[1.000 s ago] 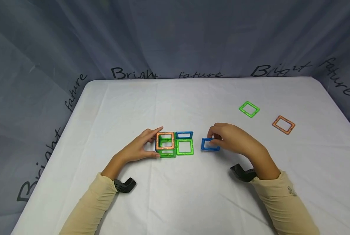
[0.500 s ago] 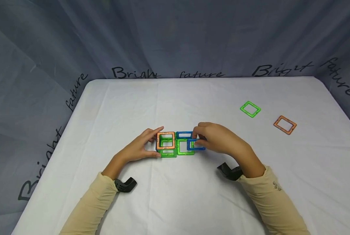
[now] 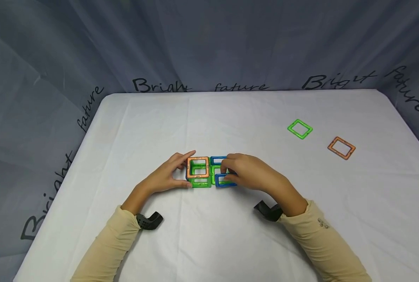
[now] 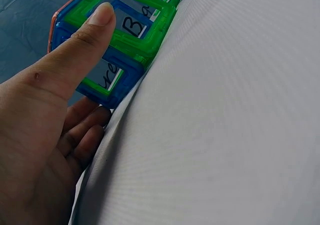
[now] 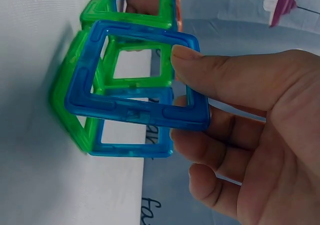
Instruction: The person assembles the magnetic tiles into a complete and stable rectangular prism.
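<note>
A cube of magnetic tiles (image 3: 200, 185), with green and blue sides and an orange tile (image 3: 198, 158) on top, sits mid-table. My left hand (image 3: 165, 175) holds it from the left, thumb (image 4: 82, 47) on the near green side. Flat against the cube's right side lies a green tile (image 3: 213, 172). A blue tile (image 3: 218, 158) stands upright along its far edge. My right hand (image 3: 251, 172) pinches another square blue tile (image 5: 132, 114) between thumb and fingers. That tile is above the flat green tile's near edge; whether they touch I cannot tell.
A loose green tile (image 3: 300, 135) and a loose orange tile (image 3: 341, 154) lie at the far right of the white table (image 3: 153, 125). Grey curtain cloth (image 3: 209, 43) with handwriting hangs behind the table.
My right hand has carried the blue tile left, from beside the build to over the flat green tile, then slightly nearer. My left hand stays on the cube.
</note>
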`<state>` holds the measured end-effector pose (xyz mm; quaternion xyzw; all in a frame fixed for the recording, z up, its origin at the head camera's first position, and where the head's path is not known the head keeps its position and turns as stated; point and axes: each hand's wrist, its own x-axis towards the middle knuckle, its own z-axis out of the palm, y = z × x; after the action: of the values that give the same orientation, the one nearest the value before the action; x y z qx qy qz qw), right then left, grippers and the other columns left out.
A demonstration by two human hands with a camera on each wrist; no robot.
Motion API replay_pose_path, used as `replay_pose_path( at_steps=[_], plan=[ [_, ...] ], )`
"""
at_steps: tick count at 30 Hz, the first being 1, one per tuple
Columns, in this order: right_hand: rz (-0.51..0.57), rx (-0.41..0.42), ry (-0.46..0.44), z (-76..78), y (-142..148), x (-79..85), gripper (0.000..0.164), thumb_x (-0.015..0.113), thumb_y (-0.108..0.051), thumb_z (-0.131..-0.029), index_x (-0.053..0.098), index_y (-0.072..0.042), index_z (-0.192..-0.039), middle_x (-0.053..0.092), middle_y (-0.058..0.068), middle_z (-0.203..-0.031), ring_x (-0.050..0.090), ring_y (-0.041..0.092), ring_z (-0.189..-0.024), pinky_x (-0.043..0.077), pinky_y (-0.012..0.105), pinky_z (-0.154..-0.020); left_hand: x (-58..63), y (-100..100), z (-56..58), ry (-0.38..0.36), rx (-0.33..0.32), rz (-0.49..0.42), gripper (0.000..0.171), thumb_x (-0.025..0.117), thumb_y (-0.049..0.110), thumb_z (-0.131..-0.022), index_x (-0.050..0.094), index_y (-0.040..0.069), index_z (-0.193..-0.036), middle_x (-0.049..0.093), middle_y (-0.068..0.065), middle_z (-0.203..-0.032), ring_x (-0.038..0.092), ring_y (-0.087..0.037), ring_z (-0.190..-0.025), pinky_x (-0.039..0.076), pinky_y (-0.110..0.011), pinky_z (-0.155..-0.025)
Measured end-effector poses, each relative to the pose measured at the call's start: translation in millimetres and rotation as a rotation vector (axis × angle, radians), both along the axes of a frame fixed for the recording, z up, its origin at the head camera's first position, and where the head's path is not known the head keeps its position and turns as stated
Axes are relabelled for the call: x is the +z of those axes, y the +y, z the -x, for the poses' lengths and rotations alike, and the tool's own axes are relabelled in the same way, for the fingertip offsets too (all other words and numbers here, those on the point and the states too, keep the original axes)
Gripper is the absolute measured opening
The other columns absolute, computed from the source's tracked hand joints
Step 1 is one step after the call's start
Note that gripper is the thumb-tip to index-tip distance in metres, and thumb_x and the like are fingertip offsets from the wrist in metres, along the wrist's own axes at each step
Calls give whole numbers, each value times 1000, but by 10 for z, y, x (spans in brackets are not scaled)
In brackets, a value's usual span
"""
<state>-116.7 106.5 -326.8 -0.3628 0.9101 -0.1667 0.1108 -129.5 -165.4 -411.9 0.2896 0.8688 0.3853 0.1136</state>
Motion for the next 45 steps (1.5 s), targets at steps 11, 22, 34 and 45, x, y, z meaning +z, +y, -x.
replay_pose_path(
  at_steps=[11,22,34,45],
  plan=[
    [-28,15,3,-1,-79,-50,11,70,-17,-81,66,-11,-89,62,0,-89,52,10,-76,47,26,-69,11,9,1,9,-5,-6,92,78,30,-71,25,24,-145,45,-7,-120,52,-16,-101,43,-37,-90],
    [-17,17,49,-26,-114,-81,12,70,-16,-80,65,-11,-88,61,0,-87,53,9,-73,47,25,-65,12,6,-7,6,-2,-3,92,78,30,-71,25,24,-145,46,-6,-119,52,-16,-101,44,-37,-89],
    [-53,8,36,-33,-136,-93,13,70,-17,-80,63,-11,-88,62,-1,-89,54,10,-76,48,26,-67,34,6,-1,-10,3,-5,92,78,30,-71,25,23,-145,45,-7,-120,51,-16,-103,42,-38,-92],
    [-62,-21,4,-23,-133,-110,13,70,-18,-80,61,-11,-87,60,-1,-87,51,10,-73,47,26,-67,29,12,-8,-17,4,-3,92,78,30,-71,25,24,-145,45,-7,-120,51,-17,-103,42,-38,-92]
  ],
)
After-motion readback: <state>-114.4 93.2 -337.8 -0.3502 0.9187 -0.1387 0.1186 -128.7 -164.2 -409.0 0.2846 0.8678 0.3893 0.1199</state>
